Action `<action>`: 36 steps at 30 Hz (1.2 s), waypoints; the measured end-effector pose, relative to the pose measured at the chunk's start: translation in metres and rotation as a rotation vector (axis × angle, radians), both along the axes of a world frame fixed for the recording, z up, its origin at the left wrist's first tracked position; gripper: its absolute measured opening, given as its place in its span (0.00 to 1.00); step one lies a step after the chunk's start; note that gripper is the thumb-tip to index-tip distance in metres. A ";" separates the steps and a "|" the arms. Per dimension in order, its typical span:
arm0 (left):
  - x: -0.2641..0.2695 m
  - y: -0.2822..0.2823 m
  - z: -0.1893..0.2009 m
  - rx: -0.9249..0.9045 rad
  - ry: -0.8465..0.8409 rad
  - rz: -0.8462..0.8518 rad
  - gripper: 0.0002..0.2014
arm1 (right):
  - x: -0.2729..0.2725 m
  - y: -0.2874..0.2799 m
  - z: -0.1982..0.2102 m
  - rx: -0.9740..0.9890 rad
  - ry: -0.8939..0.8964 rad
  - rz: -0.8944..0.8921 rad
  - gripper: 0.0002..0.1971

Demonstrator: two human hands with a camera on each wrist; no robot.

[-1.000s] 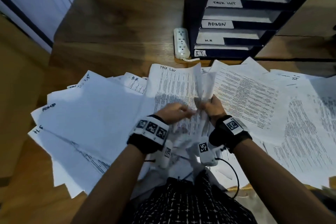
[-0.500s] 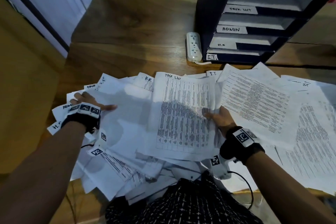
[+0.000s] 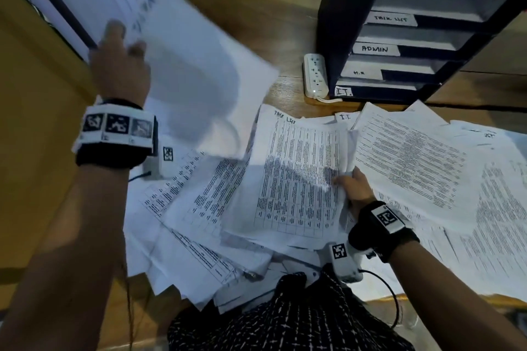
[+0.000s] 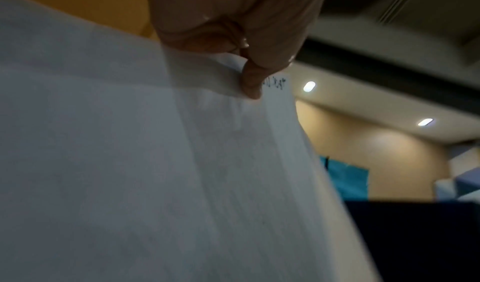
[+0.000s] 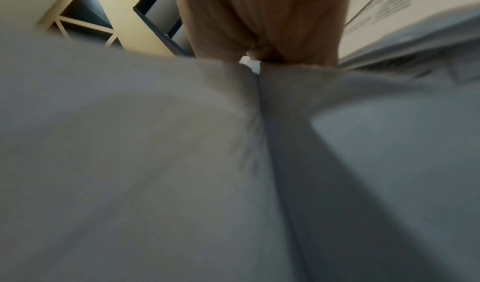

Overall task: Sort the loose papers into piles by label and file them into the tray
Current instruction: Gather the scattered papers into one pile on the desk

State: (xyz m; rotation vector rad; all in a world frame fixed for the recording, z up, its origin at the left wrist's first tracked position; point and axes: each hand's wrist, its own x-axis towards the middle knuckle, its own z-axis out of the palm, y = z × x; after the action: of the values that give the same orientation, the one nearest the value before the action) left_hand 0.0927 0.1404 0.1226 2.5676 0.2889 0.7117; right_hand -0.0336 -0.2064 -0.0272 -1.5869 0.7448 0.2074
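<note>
Loose printed papers (image 3: 413, 162) lie spread over the wooden desk. My left hand (image 3: 121, 61) is raised at the upper left and pinches the top corner of a white sheet (image 3: 196, 74) lifted off the pile; the left wrist view shows the thumb (image 4: 250, 81) pressed on that sheet (image 4: 182, 163) beside a handwritten label. My right hand (image 3: 353, 186) grips the right edge of the "Task List" table sheet (image 3: 296, 177) at the pile's middle. A dark tiered tray (image 3: 350, 37) labelled Task List, Admin, H.R and I.T. stands at the back right.
A white power strip (image 3: 315, 75) lies just left of the tray's base. Bare wooden desk (image 3: 242, 8) stretches behind the papers. An orange surface (image 3: 37, 94) runs along the left. Papers overhang the desk's near edge above my patterned clothing (image 3: 285, 322).
My left hand left the middle, reached to the left side of the pile, then lifted a white sheet up and away. My right hand stayed on the Task List sheet.
</note>
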 end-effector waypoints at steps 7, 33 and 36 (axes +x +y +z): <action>-0.040 -0.063 0.007 -0.088 0.127 -0.697 0.11 | 0.018 0.021 0.015 0.173 -0.114 -0.171 0.10; -0.089 -0.044 -0.141 -0.404 1.047 -0.299 0.18 | -0.016 0.064 0.018 -0.462 0.194 0.452 0.19; -0.096 -0.046 -0.147 -0.475 1.004 -0.298 0.10 | -0.020 0.058 0.015 -0.443 0.211 0.385 0.34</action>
State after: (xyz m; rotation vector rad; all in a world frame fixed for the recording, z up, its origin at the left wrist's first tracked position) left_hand -0.0033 0.0948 -0.0242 2.2105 0.3132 -0.7170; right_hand -0.0540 -0.1480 -0.0125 -2.1517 0.6681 0.5245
